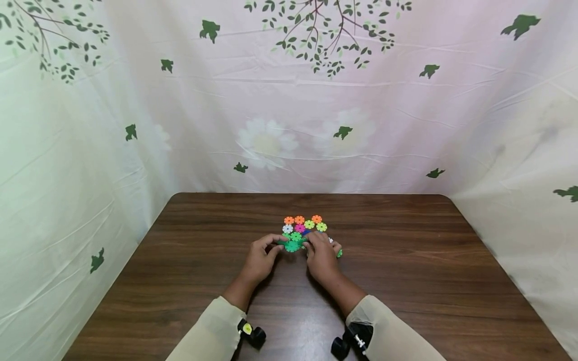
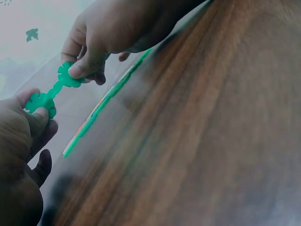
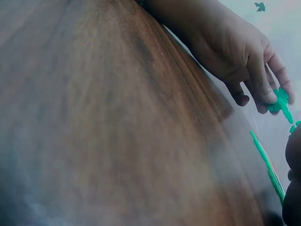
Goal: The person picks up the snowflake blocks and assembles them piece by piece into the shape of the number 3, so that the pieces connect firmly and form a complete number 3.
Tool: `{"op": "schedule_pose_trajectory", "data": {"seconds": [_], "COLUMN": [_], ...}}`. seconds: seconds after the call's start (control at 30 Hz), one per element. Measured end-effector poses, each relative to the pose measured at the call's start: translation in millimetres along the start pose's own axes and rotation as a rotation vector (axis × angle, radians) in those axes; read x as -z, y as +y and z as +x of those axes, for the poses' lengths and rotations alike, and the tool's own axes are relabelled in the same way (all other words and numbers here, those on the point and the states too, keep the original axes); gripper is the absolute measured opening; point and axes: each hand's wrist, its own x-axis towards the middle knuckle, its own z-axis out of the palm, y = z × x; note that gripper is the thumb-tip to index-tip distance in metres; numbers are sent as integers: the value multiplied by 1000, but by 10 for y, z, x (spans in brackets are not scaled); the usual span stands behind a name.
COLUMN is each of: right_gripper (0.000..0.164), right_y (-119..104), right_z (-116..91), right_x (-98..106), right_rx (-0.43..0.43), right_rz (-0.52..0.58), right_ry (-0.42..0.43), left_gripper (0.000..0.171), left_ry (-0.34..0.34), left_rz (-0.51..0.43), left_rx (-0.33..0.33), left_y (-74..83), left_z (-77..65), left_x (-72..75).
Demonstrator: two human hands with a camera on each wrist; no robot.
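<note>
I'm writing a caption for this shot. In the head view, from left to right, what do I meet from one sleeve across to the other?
Left sleeve → left hand → green flower-shaped pieces held between the hands → right hand → right sleeve.

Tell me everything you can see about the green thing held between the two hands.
The green thing is bright and looks like plastic: a flat, notched, flower-shaped disc at each end, with a narrow green section, seen nearly edge-on, between them. The left hand pinches one disc and the right hand pinches the other, each with the thumb against it. It is held up off the table. Whether its parts are locked together, I can't tell.
</note>
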Motion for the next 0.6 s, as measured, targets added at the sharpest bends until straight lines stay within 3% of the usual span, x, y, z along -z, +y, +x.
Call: {"op": "schedule_pose_trajectory", "data": {"seconds": [0.6], "right_gripper": [6], "right_y": [11], "right_z": [-10], "right_x": [5], "right_rx": [68], "right_rz": [35], "right_ry": [-47], "left_gripper": [19], "left_ry": [-22], "left_rz": [-48], "left_rx": [-5], "left_y": [-6], "left_z": [1], "left_x": [11]}}
